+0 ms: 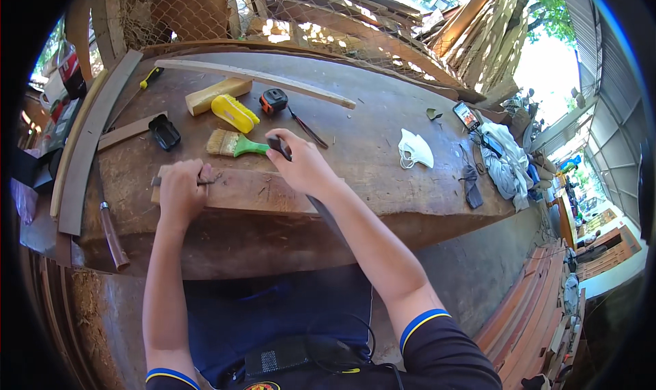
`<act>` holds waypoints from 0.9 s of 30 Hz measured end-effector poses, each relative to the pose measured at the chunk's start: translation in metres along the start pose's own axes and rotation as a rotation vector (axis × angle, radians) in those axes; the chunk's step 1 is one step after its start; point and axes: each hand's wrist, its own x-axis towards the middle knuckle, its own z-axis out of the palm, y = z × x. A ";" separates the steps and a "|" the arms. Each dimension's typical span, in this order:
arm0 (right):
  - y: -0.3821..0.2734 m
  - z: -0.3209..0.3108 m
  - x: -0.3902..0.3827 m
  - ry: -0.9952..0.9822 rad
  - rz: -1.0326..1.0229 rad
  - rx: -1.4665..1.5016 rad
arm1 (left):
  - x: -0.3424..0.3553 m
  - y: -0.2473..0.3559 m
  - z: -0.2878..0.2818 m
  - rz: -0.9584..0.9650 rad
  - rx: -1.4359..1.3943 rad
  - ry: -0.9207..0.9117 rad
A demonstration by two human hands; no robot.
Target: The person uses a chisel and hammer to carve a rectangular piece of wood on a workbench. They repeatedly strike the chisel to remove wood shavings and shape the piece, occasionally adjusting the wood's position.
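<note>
Near the front edge of the workbench [369, 164] lies a wooden board [249, 190]. My left hand [183, 190] is closed over the board's left end, around a small dark metal piece [208, 181] that pokes out on both sides of the fist. Over the board's right part, my right hand [301, 161] grips a long, dark, flat bar [326, 218]; one end shows at the fingers, and the rest passes under my wrist toward me. The bar's exact kind cannot be made out. Just beyond my hands is a paintbrush [236, 144] with a green handle.
A yellow brush [234, 112], a wood block [217, 96], a tape measure [273, 101] and a black case [164, 131] lie beyond. A wood-handled tool [113, 236] overhangs the left edge. To the right are a white mask [415, 149], a phone [466, 115] and cloths [506, 161].
</note>
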 end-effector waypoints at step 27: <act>-0.054 0.055 -0.082 0.172 -0.265 0.654 | -0.051 0.107 -0.038 -0.021 -0.806 -0.068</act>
